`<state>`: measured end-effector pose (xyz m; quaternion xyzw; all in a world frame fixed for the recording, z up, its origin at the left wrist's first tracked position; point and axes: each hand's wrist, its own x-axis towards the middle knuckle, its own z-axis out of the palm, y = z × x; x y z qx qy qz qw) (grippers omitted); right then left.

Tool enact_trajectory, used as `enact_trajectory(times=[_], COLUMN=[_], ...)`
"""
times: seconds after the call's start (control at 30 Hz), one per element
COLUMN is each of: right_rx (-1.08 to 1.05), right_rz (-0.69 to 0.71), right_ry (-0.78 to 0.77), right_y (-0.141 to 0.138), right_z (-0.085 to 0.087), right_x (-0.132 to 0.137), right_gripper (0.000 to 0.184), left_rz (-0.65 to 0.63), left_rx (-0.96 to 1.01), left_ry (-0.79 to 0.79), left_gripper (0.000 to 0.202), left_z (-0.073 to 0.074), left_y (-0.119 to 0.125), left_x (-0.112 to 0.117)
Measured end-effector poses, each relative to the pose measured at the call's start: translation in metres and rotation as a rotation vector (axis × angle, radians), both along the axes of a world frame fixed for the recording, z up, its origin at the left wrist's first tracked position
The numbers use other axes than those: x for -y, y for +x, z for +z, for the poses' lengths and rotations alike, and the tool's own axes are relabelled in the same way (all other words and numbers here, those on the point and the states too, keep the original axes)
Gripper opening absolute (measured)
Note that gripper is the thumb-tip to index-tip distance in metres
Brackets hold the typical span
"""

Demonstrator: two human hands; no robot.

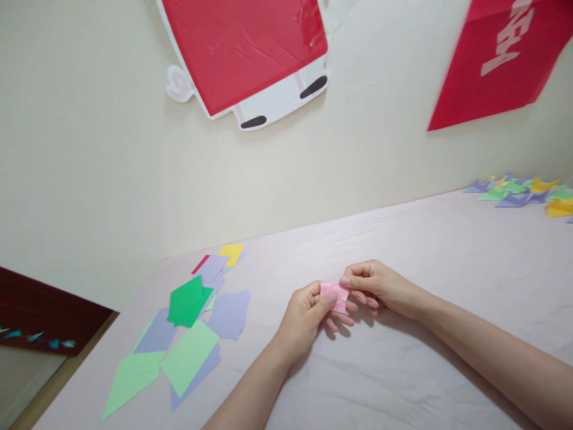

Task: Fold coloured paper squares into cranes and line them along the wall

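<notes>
A small pink piece of paper (341, 293) is held up between both hands, above the pale sheet. My left hand (313, 307) pinches it, thumb on top and fingers beneath. At its upper right corner, my right hand (373, 285) grips the paper between thumb and forefinger. Faint crease lines run across the pink paper. The fingers under it are partly hidden.
Loose paper sheets lie to the left: dark green (188, 301), light green (190, 358), purple (229, 313) and yellow (233, 254). Several folded paper shapes (519, 191) stand at the far right by the wall (268, 191). The covered surface (403, 382) ends at the left.
</notes>
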<state>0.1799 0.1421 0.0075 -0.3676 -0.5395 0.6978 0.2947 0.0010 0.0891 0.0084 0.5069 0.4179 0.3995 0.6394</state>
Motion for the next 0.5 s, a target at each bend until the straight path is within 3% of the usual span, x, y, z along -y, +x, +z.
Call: enact_trajectory(times=[0.3, 0.4, 0.5], right_rx=[-0.029, -0.058, -0.042], right_rz=[-0.017, -0.017, -0.03], right_ry=[-0.015, -0.032, -0.025], right_y=[0.0, 0.001, 0.0], right_z=[-0.003, -0.005, -0.004], right_x=[-0.005, -0.005, -0.003], right_gripper=[0.041, 0.037, 0.035], left_rz=[-0.19, -0.138, 0.007], left_rx=[0.005, -0.046, -0.114], left_ry=[-0.019, 0.008, 0.039], left_gripper=[0.044, 0.038, 0.031], left_z=[0.014, 0.016, 0.011], left_y=[-0.014, -0.013, -0.006], left_x=[0.002, 0.005, 0.006])
